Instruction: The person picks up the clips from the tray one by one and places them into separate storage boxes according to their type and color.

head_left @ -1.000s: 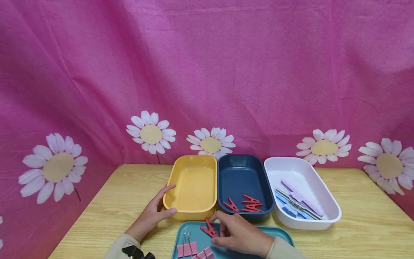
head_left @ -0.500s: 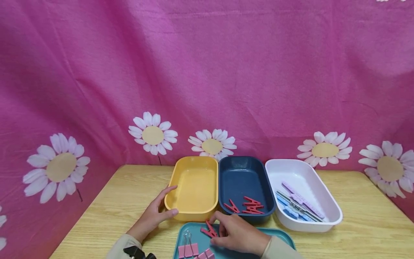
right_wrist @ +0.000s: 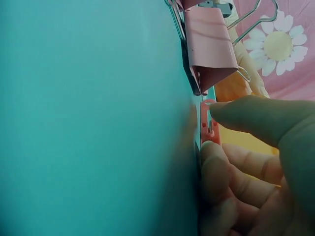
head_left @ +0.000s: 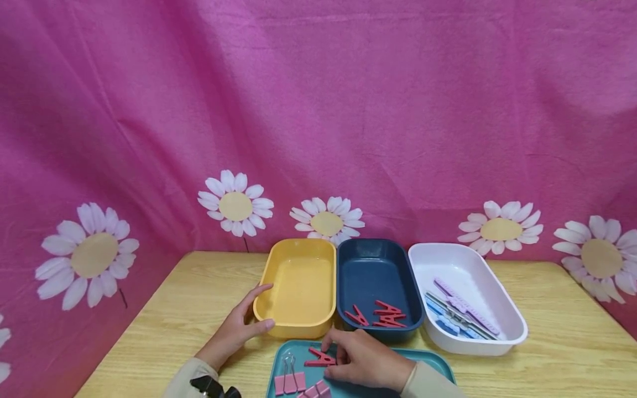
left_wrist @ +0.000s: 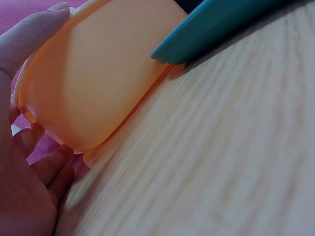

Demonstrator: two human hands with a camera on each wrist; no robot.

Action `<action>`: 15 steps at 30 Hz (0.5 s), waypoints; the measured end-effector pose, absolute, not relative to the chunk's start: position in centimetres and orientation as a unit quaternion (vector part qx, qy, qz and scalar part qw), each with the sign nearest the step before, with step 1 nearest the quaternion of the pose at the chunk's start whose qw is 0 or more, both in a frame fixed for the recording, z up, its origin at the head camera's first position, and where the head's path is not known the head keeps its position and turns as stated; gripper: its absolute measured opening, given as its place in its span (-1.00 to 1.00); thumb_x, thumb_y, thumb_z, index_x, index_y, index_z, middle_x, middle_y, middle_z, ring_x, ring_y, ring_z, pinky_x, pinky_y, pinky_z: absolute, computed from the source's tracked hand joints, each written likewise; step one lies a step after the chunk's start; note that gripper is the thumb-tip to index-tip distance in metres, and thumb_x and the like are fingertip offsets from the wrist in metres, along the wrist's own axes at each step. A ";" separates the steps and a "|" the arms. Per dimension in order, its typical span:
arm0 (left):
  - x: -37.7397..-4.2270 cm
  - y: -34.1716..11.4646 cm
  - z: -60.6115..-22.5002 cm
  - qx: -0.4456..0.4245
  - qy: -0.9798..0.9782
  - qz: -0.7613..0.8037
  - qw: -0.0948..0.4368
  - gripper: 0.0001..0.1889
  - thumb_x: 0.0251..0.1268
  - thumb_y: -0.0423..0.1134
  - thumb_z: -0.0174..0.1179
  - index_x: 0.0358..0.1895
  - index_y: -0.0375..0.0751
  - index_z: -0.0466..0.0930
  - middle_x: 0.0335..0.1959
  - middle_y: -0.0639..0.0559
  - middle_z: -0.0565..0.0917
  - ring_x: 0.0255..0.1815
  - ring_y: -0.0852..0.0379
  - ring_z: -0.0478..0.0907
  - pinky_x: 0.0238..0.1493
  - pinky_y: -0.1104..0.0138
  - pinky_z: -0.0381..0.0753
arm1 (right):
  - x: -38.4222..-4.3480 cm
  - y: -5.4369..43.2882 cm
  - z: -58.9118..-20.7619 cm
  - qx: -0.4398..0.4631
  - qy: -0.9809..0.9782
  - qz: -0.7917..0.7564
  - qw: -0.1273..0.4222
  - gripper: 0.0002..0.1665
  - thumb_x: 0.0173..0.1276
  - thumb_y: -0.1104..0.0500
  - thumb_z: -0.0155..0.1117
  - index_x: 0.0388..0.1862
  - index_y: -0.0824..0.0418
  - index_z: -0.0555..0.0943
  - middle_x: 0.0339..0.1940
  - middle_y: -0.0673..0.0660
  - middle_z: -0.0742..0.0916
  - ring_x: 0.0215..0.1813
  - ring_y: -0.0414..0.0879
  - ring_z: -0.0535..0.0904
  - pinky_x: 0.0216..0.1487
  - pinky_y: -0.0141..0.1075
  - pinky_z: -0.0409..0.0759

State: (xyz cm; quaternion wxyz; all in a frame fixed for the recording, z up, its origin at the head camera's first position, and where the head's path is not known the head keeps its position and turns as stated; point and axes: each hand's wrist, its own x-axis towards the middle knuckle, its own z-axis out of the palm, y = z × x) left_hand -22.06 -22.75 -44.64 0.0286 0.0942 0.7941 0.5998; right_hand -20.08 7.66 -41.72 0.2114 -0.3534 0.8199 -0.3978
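Observation:
My left hand (head_left: 234, 333) holds the near left corner of the yellow bin (head_left: 301, 284), thumb at the front and fingers along the side; in the left wrist view its fingertips bend against the wall. Over the teal tray (head_left: 298, 349), my right hand (head_left: 365, 359) pinches a red clothespin (head_left: 320, 359) lying low at the tray. Seen from the right wrist, the thumb and a fingertip meet the clothespin (right_wrist: 210, 120). Pink binder clips (head_left: 290, 382) lie beside it on the tray, one with its wire handles raised.
A navy bin (head_left: 375, 276) right of the yellow one holds several red clothespins (head_left: 388, 318). Farther right, a white bin (head_left: 478, 276) contains slim purple, blue and metallic strips (head_left: 460, 309). A pink flowered cloth (head_left: 373, 110) hangs behind the wooden table (head_left: 149, 337).
The red clothespin has turned from a steep slant to lying nearly sideways at my right fingertips. My left hand stays at the yellow bin. The head view has shifted slightly.

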 end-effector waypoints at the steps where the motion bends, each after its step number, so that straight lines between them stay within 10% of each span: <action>1: -22.1 -22.7 -44.6 0.093 0.796 0.597 0.028 -0.28 0.15 -0.13 0.38 0.38 0.30 0.27 0.55 -0.08 -0.03 0.52 -0.07 -0.02 0.46 0.00 -0.10 | -20.1 7.7 -41.8 -0.356 0.821 -0.396 0.207 -0.76 0.27 0.05 0.37 -0.13 0.01 0.54 -0.59 -0.13 0.58 -0.55 -0.32 0.45 -0.52 -0.49 0.40; 15: -22.0 -22.6 -44.6 0.095 0.793 0.601 0.030 -0.27 0.16 -0.12 0.37 0.39 0.26 0.26 0.55 -0.10 -0.02 0.51 -0.09 0.03 0.46 0.00 -0.05 | -19.9 7.5 -42.3 -0.372 0.824 -0.390 0.176 -0.86 0.25 0.02 0.38 -0.26 -0.06 0.59 -0.63 -0.18 0.55 -0.56 -0.36 0.44 -0.54 -0.49 0.37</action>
